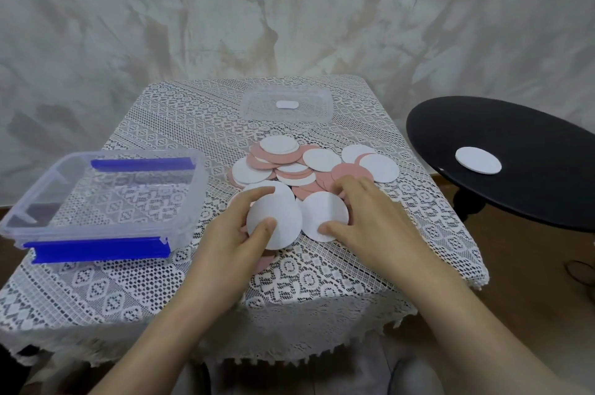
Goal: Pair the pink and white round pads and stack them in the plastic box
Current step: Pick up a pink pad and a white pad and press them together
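Observation:
A loose pile of pink and white round pads (299, 166) lies in the middle of the lace-covered table (180, 124). My left hand (231, 233) grips a white pad (283, 214) at the pile's near edge, thumb on top; a pink pad's edge (264, 262) peeks from under the hand. My right hand (363, 220) pinches another white pad (322, 214) beside it, thumb on its face, fingers over its far rim. The clear plastic box (180, 201) with blue clips stands to the left, with no pads inside.
The box's clear lid (286, 105) lies at the table's far side. A black round side table (531, 182) to the right carries one white pad (478, 160). The tablecloth hangs over the near edge. A wall with a red banner stands behind.

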### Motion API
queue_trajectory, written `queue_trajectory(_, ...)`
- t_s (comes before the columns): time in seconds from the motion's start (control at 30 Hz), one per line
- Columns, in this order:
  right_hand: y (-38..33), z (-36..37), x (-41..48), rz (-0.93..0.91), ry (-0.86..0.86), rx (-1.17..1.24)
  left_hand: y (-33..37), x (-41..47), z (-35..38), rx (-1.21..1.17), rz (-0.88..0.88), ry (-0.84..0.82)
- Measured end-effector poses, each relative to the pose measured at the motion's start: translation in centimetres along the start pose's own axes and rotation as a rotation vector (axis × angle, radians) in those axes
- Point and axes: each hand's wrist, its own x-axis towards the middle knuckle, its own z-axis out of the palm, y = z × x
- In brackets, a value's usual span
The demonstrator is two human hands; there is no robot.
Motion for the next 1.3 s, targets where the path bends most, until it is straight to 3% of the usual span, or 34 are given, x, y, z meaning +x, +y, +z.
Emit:
queue_trajectory(0.2,0.9,0.1,0.1,-0.014,0.071,0.297,0.3,-0.3,-0.1,0.017,0.028,0.010)
queue_trajectory(0.33,0.3,-0.7,-0.2,0.028,0.049,0.728,0.4,-0.2,-0.1,0.098,0.046,0.029)
queue_trajectory(0.4,0.2,-1.2,-0.4,0.002,-0.009,0.826,0.5,-0.3,0.0,0.099,0.053,0.026)
queue_trajectory(0.53,-0.1,-0.4,-1.2,-0.052,-0.103,0.756,0.8,-0.5,0.8,0.096,0.085,-0.020)
queue_trajectory(0.7,-0.5,0.9,-1.0,-0.098,-0.073,0.558,0.5,-0.6,0.9,0.107,0.135,-0.106)
queue_trajectory(1.3,0.9,-0.2,-2.8,-0.166,-0.024,0.379,0.0,-0.6,1.9,0.543,0.316,-0.143)
